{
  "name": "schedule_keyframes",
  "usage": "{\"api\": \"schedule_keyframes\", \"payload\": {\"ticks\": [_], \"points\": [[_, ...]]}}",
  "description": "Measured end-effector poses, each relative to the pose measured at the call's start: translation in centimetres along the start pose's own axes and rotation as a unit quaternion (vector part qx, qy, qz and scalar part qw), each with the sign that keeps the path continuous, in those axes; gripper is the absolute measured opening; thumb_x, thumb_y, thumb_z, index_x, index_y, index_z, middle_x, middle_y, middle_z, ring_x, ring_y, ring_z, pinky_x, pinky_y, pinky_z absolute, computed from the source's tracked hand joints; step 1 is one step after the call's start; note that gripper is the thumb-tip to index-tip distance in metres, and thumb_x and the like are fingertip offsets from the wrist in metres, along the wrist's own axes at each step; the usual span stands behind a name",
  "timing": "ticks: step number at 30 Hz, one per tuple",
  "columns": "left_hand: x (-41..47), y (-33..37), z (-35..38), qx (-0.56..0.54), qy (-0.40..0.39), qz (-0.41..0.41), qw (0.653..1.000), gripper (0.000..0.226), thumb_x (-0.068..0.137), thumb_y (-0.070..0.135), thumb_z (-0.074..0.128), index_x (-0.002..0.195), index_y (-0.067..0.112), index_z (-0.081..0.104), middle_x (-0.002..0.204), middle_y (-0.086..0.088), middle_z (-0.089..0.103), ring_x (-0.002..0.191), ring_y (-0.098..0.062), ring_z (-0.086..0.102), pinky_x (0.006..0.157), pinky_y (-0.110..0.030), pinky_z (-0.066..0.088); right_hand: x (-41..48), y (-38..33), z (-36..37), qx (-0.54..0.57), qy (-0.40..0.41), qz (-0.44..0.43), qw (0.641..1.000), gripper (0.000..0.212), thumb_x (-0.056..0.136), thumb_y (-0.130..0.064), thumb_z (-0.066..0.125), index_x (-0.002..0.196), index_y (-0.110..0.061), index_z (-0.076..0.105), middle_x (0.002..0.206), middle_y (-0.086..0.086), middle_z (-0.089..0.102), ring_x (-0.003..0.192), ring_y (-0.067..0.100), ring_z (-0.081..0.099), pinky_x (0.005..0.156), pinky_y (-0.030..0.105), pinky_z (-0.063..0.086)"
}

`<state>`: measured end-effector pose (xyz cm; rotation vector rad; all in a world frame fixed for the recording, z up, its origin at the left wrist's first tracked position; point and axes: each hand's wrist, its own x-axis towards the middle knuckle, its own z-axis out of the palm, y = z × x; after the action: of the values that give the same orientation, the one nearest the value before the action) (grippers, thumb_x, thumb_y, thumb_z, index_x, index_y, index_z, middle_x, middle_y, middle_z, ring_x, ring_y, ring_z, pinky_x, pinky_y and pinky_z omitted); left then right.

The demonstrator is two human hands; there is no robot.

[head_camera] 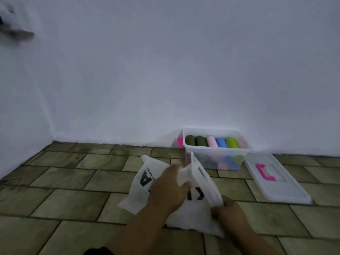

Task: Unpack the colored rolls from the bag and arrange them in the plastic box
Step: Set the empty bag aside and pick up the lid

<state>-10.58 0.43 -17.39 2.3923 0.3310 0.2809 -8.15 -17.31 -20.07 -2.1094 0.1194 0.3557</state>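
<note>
Olive-brown floor tiles (70, 183) meet a plain white wall (165, 70). At the picture's centre, toward 6 o'clock, a white bag (195, 216) lies crumpled on the floor; its black print shows a large "A" and part of another letter, with smaller writing too blurred to read. Left hand (165, 190) presses on the bag's middle, its grip clenched on a fold of the fabric. Right hand (230, 212), at 4 o'clock from the left, pinches the bag's handle edge. Beyond the hands, at 1 o'clock, a clear plastic box (213, 159) stands against the wall holding colored rolls (211, 141): two dark green, pink, blue, light green. Just right of it lies the clear lid (283, 186) with a pink handle.
</note>
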Motion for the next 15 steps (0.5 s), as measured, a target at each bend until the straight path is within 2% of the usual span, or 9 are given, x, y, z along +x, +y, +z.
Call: {"api": "schedule_keyframes", "payload": {"ticks": [1,2,4,6,8,10,12,14,15], "points": [[0.1,-1.0,-0.8,0.074,0.079,-0.012,0.994,0.07,0.087,0.052,0.055,0.146,0.027,0.028,0.151,-0.001,0.035,0.136,-0.022,0.037,0.109,-0.043,0.035,-0.2,0.5,-1.7,0.013,0.015,0.028,0.999,0.035,0.073,0.0,0.061,0.106,-0.008,0.068,0.085,0.006,0.069,0.078,0.023,0.063,0.067,0.032,0.052],[0.4,-1.9,-1.4,0.117,0.113,-0.054,0.985,0.077,0.085,0.054,0.056,0.148,0.025,0.023,0.156,-0.003,0.026,0.141,-0.025,0.029,0.112,-0.045,0.031,-0.2,1.2,-3.4,0.024,0.026,0.06,0.998,0.033,0.072,0.0,0.061,0.104,-0.008,0.069,0.086,0.009,0.069,0.08,0.025,0.064,0.069,0.033,0.052],[0.9,-3.5,-1.5,0.07,0.041,-0.153,0.985,0.088,0.082,0.054,0.061,0.151,0.023,0.016,0.158,-0.008,0.02,0.141,-0.029,0.027,0.111,-0.045,0.03,-0.6,2.5,-6.4,0.025,0.024,0.111,0.993,0.027,0.076,-0.001,0.061,0.101,-0.005,0.067,0.091,0.016,0.068,0.086,0.031,0.063,0.076,0.039,0.053],[0.4,-3.1,0.5,-0.111,-0.092,-0.184,0.972,0.086,0.082,0.047,0.065,0.15,0.024,0.018,0.15,-0.008,0.035,0.131,-0.029,0.042,0.103,-0.038,0.039,-0.6,3.3,-8.1,0.016,0.048,0.136,0.989,0.022,0.08,-0.004,0.061,0.102,-0.001,0.064,0.094,0.017,0.065,0.088,0.032,0.06,0.082,0.042,0.051],[-0.9,-1.6,3.6,-0.263,-0.192,-0.175,0.929,0.088,0.075,0.05,0.071,0.146,0.042,0.019,0.139,-0.003,0.05,0.12,-0.028,0.053,0.101,-0.051,0.044,-0.1,3.7,-8.6,-0.024,0.078,0.118,0.99,0.026,0.086,-0.013,0.059,0.109,-0.001,0.062,0.098,0.014,0.062,0.09,0.029,0.058,0.085,0.041,0.048],[-1.3,0.2,6.2,-0.375,-0.219,-0.218,0.874,0.093,0.064,0.062,0.074,0.141,0.052,0.021,0.13,-0.004,0.059,0.113,-0.032,0.059,0.094,-0.057,0.048,-0.3,3.0,-7.9,-0.072,0.104,0.025,0.992,0.034,0.089,-0.022,0.056,0.121,-0.009,0.06,0.112,0.011,0.061,0.097,0.026,0.058,0.091,0.04,0.048],[-1.3,2.4,6.7,-0.5,-0.249,-0.272,0.784,0.075,0.076,0.057,0.066,0.141,0.035,0.035,0.121,-0.012,0.066,0.105,-0.035,0.065,0.086,-0.053,0.053,-1.5,2.6,-5.7,-0.132,0.075,-0.105,0.983,0.056,0.089,-0.04,0.055,0.142,-0.03,0.04,0.143,0.003,0.04,0.122,0.024,0.047,0.102,0.036,0.041],[-0.7,3.5,6.9,-0.595,-0.255,-0.31,0.696,0.071,0.074,0.051,0.07,0.134,0.018,0.05,0.118,-0.019,0.067,0.107,-0.038,0.065,0.091,-0.052,0.051,-2.7,2.9,-2.8,-0.269,0.015,-0.177,0.947,0.087,0.075,-0.072,0.049,0.145,-0.053,0.0,0.157,-0.008,0.005,0.144,0.023,0.016,0.111,0.041,0.028],[-0.7,4.0,6.8,-0.603,-0.239,-0.307,0.697,0.082,0.067,0.051,0.074,0.135,0.013,0.049,0.122,-0.021,0.064,0.111,-0.039,0.063,0.095,-0.053,0.049,-2.9,3.5,-1.5,-0.334,-0.002,-0.188,0.924,0.097,0.067,-0.08,0.047,0.14,-0.057,-0.014,0.157,-0.012,-0.009,0.147,0.022,0.002,0.113,0.047,0.024]]}}
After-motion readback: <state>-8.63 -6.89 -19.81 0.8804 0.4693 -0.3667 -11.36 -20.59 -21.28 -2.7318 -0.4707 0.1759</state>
